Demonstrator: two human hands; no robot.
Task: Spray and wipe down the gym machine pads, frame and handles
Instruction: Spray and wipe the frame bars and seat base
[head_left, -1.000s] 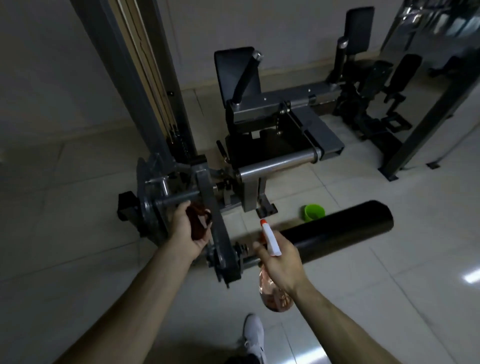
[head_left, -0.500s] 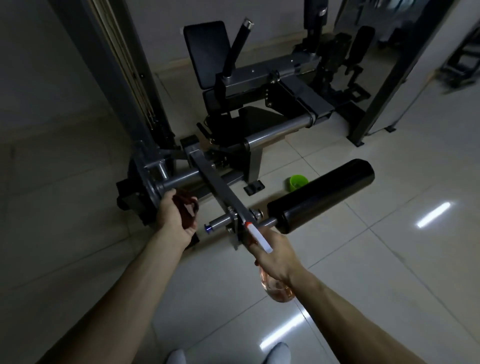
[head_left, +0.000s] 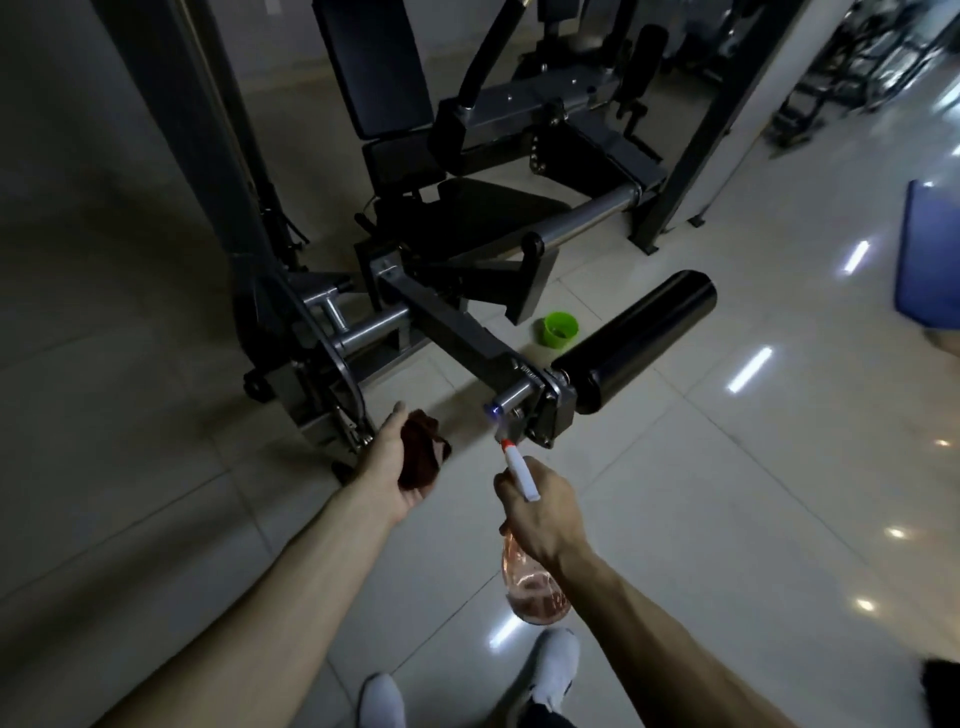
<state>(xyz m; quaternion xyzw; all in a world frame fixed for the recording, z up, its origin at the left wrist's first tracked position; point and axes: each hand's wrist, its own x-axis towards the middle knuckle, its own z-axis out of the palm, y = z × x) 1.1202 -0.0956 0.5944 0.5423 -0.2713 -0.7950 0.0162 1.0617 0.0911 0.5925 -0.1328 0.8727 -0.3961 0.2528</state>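
A grey gym machine stands ahead of me, its steel lever arm (head_left: 457, 332) running toward me and ending in a black roller pad (head_left: 639, 338). A black seat and backrest (head_left: 374, 67) sit behind it. My left hand (head_left: 395, 467) holds a dark red cloth (head_left: 421, 457) just off the machine, below the arm's pivot. My right hand (head_left: 535, 509) grips a clear spray bottle (head_left: 530, 577) with pinkish liquid. Its white nozzle with a red tip points at the bracket (head_left: 540, 410) at the end of the arm, almost touching it.
A small green cup (head_left: 558, 328) stands on the tiled floor between the arm and the roller pad. A dark upright post (head_left: 711, 104) rises at the right, and more machines stand behind. A blue mat (head_left: 930, 249) lies at the right edge. My white shoes (head_left: 556, 665) show below.
My left hand has drawn back from the machine's shaft with the cloth. My right hand has brought the bottle's nozzle up to the end of the lever arm. My view has stepped back and swung left.
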